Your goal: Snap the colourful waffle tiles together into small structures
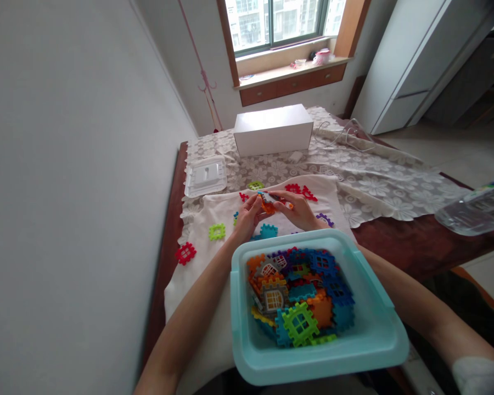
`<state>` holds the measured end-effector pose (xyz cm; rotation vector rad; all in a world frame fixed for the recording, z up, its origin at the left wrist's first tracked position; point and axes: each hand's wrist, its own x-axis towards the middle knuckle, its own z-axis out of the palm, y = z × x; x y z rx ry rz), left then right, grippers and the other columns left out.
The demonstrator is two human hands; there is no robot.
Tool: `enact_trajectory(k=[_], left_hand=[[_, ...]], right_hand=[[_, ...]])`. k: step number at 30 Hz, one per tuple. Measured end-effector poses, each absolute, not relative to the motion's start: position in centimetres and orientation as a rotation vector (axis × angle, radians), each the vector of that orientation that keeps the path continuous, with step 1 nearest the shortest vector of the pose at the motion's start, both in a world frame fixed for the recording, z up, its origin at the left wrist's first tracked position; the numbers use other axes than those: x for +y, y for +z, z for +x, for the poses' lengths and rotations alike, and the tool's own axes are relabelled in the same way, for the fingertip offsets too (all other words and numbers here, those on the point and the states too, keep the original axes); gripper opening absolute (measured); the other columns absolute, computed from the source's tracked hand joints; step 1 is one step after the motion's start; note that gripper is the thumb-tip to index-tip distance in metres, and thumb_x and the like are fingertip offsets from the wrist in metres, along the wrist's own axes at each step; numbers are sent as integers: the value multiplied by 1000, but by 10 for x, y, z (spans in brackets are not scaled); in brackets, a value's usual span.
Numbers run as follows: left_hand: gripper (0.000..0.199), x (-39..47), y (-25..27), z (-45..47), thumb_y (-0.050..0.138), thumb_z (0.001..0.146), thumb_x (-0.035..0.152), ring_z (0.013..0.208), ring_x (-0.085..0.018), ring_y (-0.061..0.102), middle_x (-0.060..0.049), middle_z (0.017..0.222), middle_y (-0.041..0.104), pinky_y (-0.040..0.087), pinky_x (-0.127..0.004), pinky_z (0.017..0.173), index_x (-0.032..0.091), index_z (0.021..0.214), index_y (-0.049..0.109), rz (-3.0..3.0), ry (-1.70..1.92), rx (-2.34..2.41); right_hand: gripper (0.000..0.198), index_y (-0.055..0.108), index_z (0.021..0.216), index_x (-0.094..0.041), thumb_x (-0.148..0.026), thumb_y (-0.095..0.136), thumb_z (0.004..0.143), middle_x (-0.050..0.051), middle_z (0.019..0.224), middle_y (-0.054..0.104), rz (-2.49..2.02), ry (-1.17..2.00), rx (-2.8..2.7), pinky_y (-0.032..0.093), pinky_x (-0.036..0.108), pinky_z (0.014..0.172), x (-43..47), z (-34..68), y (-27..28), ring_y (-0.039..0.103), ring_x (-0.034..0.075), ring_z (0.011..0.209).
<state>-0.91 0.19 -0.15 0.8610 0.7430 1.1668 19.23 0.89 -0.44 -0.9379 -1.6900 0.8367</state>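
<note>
Head view: left hand (248, 216) and right hand (298, 209) pinch orange-and-grey pieces (267, 206) from either side, probably for steadiness; turquoise bin (325, 373) sits close, presumably for easy reach.

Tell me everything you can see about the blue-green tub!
The tub looks like smooth plastic, pale blue-green, with rounded corners and a wide rim. It stands open side up, with no lid on. Notched pieces in many colours lie jumbled inside, touching it. It's close to the camera, between the left forearm and right forearm. What holds it up is hidden.
</note>
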Motion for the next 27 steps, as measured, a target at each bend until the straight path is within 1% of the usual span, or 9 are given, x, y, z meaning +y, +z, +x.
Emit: enact_trajectory(k=[4,6,9,12,15,18,21,24,27], left_hand=[[59,-1,0,-9,99,81,56,104,-23,82,-9,124,83,68,-34,91,22,124,79,921,1189,716],[61,-1,0,-8,103,78,49,108,-25,82,-10,131,82,68,-38,95,23,127,78,952,1184,719],[62,0,-1,-8,102,79,44,114,-29,81,-12,133,83,66,-43,101,22,131,78,1007,1189,757],[60,0,-1,-9,100,82,44,116,-31,81,-13,132,83,65,-45,102,22,133,78,1037,1192,790],[63,0,-1,-10,99,83,46,115,-31,81,-14,133,83,67,-45,99,22,137,77,1049,1195,809],[72,0,-1,-11,96,86,51,112,-30,82,-14,135,82,68,-44,95,25,149,71,1072,1217,839],[85,-1,-3,-11,98,83,51,108,-27,81,-13,144,77,68,-38,87,31,158,63,1159,1230,837],[90,-2,-5,-9,103,77,45,95,-20,78,-11,148,73,66,-28,74,35,158,64,1278,1257,855],[83,-3,-5,-8,103,76,44,87,-17,74,-10,142,75,62,-24,65,34,152,70,1316,1272,912]], right_hand=[[36,84,126,-37,-60,70,102,3,135,84,-915,917,-1625,64,52,107,10,189,-5,79,34,119],[40,84,125,-32,-62,70,102,5,133,84,-902,948,-1611,64,48,102,11,189,-4,79,33,116],[47,82,124,-28,-67,70,101,7,131,85,-920,983,-1581,63,44,97,10,189,-1,78,30,113],[53,81,117,-25,-73,71,98,7,118,86,-938,988,-1550,63,41,91,11,187,-2,77,27,102],[56,77,109,-24,-77,74,94,7,103,84,-948,1007,-1517,61,38,81,13,187,-6,74,25,92],[58,73,104,-24,-80,76,91,6,99,81,-968,1036,-1504,60,37,80,16,187,-10,74,25,93],[62,69,101,-25,-85,76,87,6,98,78,-994,1080,-1480,62,37,76,17,185,-10,73,24,89],[64,67,97,-26,-88,75,85,6,93,76,-957,1124,-1470,62,36,71,15,183,-7,72,24,83],[66,68,93,-26,-91,70,87,6,87,76,-940,1098,-1530,60,35,70,12,182,-4,71,24,79]])
